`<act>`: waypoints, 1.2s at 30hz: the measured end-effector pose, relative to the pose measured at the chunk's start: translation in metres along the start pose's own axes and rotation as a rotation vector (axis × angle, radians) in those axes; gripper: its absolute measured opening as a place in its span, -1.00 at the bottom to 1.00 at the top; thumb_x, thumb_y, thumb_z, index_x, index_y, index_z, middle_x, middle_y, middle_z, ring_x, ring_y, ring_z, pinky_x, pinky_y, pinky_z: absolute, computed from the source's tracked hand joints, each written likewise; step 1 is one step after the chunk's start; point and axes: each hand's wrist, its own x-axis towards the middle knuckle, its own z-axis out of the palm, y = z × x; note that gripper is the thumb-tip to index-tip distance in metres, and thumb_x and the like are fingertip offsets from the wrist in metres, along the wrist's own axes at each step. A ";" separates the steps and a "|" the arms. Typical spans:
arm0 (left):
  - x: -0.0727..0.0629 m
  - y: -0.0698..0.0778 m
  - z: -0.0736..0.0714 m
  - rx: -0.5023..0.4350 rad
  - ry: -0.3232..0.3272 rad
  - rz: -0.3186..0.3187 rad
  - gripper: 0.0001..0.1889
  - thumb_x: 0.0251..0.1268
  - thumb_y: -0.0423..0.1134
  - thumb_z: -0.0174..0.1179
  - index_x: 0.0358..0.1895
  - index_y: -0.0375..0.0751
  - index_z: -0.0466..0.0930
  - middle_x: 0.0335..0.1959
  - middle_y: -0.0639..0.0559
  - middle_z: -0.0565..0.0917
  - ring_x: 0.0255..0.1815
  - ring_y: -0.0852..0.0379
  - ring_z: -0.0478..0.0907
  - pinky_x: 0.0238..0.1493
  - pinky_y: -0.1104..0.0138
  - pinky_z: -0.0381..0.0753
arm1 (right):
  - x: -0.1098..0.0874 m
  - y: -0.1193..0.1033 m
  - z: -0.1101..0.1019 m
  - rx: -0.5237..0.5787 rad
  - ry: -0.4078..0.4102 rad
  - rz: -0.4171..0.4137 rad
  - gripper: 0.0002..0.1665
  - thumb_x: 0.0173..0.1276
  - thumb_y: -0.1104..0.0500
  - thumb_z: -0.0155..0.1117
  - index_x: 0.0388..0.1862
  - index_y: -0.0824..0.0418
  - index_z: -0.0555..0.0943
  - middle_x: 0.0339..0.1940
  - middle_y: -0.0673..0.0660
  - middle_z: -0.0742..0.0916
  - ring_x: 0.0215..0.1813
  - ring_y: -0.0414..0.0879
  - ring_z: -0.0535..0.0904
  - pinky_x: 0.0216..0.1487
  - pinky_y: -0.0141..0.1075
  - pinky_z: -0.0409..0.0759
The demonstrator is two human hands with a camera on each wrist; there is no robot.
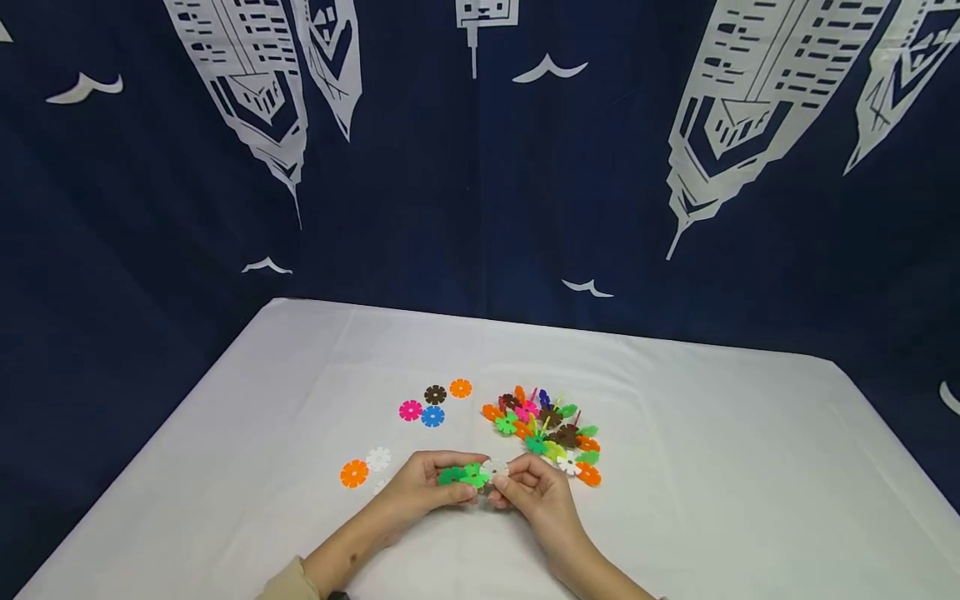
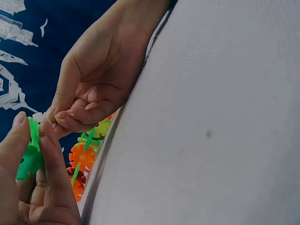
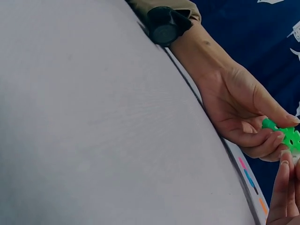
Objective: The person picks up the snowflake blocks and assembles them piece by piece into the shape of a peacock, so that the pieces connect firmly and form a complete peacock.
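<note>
My left hand (image 1: 423,487) pinches joined green notched discs (image 1: 474,476) between thumb and fingers, near the middle of the table. From the other side my right hand (image 1: 542,500) pinches a white notched disc (image 1: 495,469), whose edge meets the green ones. In the left wrist view the green discs (image 2: 32,157) stand between the left thumb and fingers, with the right fingertips close beside them. The right wrist view shows the green discs (image 3: 290,137) at its right edge, partly covered by fingers.
Behind the right hand lies a cluster of joined multicoloured discs (image 1: 543,429). Loose pink (image 1: 410,410), blue (image 1: 432,416), brown (image 1: 435,394) and orange discs (image 1: 461,388) lie further back. An orange disc (image 1: 354,473) and white discs (image 1: 378,458) lie left of the left hand on the white cloth (image 1: 712,475).
</note>
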 end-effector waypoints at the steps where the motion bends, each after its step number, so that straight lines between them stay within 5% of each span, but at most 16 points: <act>1: 0.001 0.001 0.000 0.008 -0.005 0.008 -0.52 0.16 -0.34 0.30 0.15 -0.44 0.47 -0.15 -0.19 0.64 -0.30 0.12 0.62 -0.12 0.23 0.59 | 0.000 0.000 0.000 0.005 0.011 -0.005 -0.78 0.26 0.36 0.25 -0.27 0.53 0.45 -0.45 0.21 0.68 -0.37 -0.10 0.64 -0.23 -0.25 0.63; 10: 0.012 0.004 0.004 -0.018 -0.007 -0.018 -0.53 0.13 -0.39 0.30 0.12 -0.49 0.46 -0.18 -0.18 0.65 -0.28 0.10 0.63 -0.12 0.23 0.59 | 0.000 -0.004 -0.008 0.045 0.092 -0.067 -0.82 0.24 0.44 0.22 -0.25 0.58 0.48 -0.41 0.23 0.70 -0.33 -0.08 0.66 -0.18 -0.24 0.62; 19: 0.015 0.003 0.011 -0.038 0.053 -0.045 -0.66 0.15 -0.36 0.30 -0.04 -0.49 0.53 -0.24 -0.17 0.65 -0.35 0.08 0.63 -0.16 0.21 0.61 | -0.004 0.001 -0.018 -0.124 -0.006 -0.190 -0.77 0.25 0.42 0.23 -0.20 0.62 0.56 -0.29 0.32 0.69 -0.26 -0.11 0.65 -0.16 -0.24 0.61; 24: 0.000 0.003 0.002 0.008 0.079 -0.082 -0.70 0.19 -0.35 0.27 -0.10 -0.51 0.51 -0.30 -0.12 0.62 -0.40 0.14 0.57 -0.21 0.28 0.62 | 0.001 0.001 -0.014 -0.241 -0.117 -0.146 -0.77 0.31 0.36 0.20 -0.15 0.54 0.60 -0.27 0.35 0.69 -0.26 -0.05 0.66 -0.20 -0.22 0.62; 30: -0.016 0.006 -0.015 -0.029 0.063 -0.084 -0.73 0.26 -0.38 0.17 -0.06 -0.53 0.47 -0.42 0.00 0.56 -0.42 0.15 0.48 -0.24 0.37 0.58 | 0.042 -0.001 0.008 -0.596 -0.142 -0.161 -0.81 0.30 0.30 0.25 -0.15 0.36 0.65 -0.42 0.05 0.68 -0.46 -0.20 0.55 -0.42 -0.39 0.57; 36: -0.022 0.003 -0.017 -0.030 -0.155 -0.014 -0.83 0.26 -0.45 0.13 -0.12 -0.42 0.58 -0.40 0.09 0.60 -0.51 0.25 0.39 -0.43 0.47 0.44 | 0.073 0.007 0.039 -1.010 -0.195 -0.308 -0.71 0.12 0.12 0.45 -0.17 0.16 0.68 -0.46 -0.11 0.51 -0.44 -0.30 0.38 -0.47 -0.50 0.37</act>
